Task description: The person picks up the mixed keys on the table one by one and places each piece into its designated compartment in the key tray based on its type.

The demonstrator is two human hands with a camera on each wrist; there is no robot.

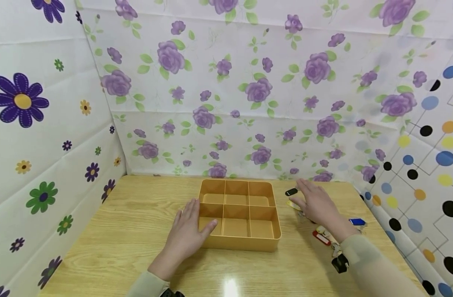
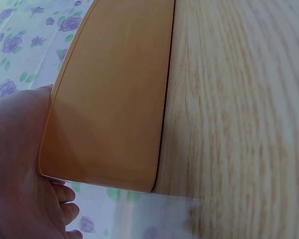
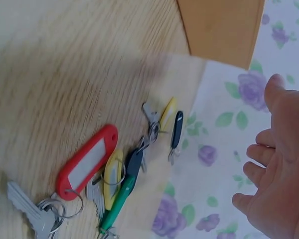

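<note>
A tan plastic organizer box, with two rows of three bare compartments, sits on the table. My left hand rests against its left side, fingers extended and thumb over the rim. To the right of the box, my right hand reaches over a scatter of keys with tags, its fingers holding nothing. Among them, the right wrist view shows a red key tag, a green key tag, a yellow key tag and a silver key. A black key tag lies just beyond the right fingertips.
A blue key tag lies right of my right forearm, and a black key fob sits nearer the front. Beneath everything is a wood-grain table. Patterned cloth walls stand at the back and both sides.
</note>
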